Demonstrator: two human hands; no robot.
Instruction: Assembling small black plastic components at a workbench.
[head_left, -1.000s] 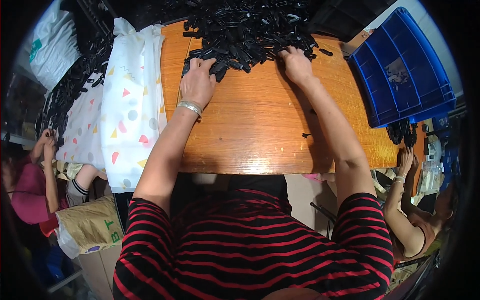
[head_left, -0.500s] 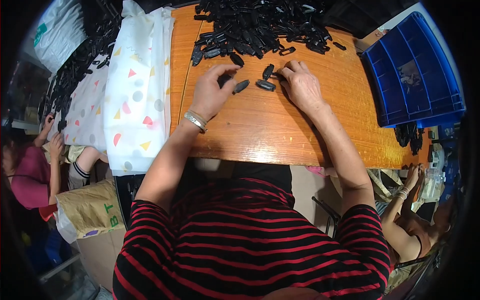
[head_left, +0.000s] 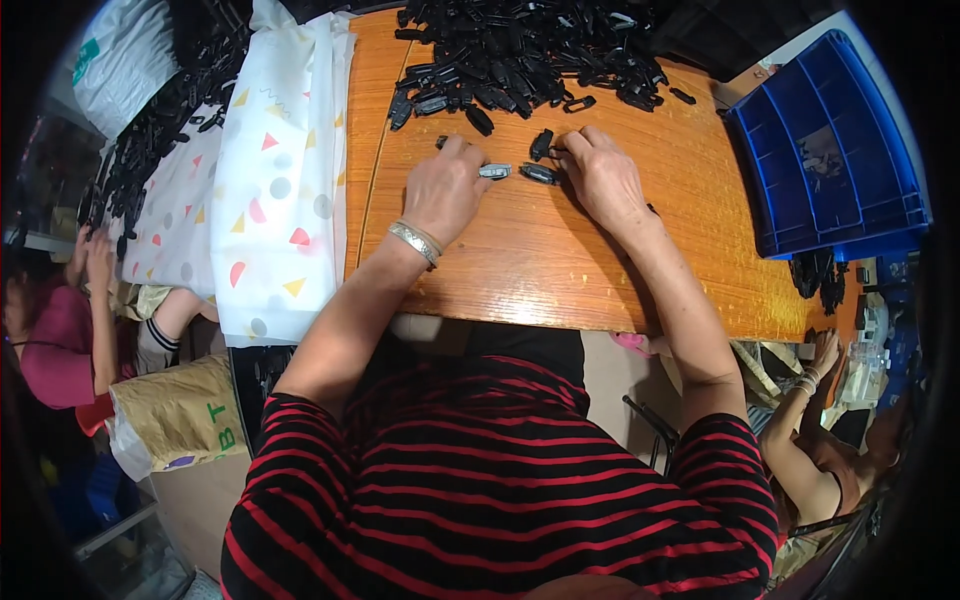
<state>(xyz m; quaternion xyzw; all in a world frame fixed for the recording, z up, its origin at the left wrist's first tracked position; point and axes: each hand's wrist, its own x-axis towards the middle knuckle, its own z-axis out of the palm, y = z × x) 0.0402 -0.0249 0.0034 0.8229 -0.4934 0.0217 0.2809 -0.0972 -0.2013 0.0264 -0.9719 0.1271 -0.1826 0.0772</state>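
Observation:
My left hand [head_left: 445, 195], with a silvery bracelet at its wrist, is closed over the table. A small oblong plastic part [head_left: 495, 171], black with a pale shine, sticks out at its thumb side. Another dark part [head_left: 441, 143] shows just beyond its knuckles. Across a short gap, my right hand [head_left: 605, 175] has its fingers bent and pinched on a black plastic piece [head_left: 543, 146], partly hidden by the fingertips. Between the hands an oblong black part [head_left: 539, 174] lies on the wooden table [head_left: 520, 260].
A large heap of black plastic parts [head_left: 520, 60] covers the table's far side. White patterned sheeting [head_left: 270, 190] lies along the left. A blue crate [head_left: 825, 150] stands tilted at the right. People sit working at far left and far right; a brown paper bag [head_left: 180, 410] stands lower left.
My left hand has moved slightly right and its fingers have closed; the part at its thumb has shifted right and turned. My right hand stays nearly in place.

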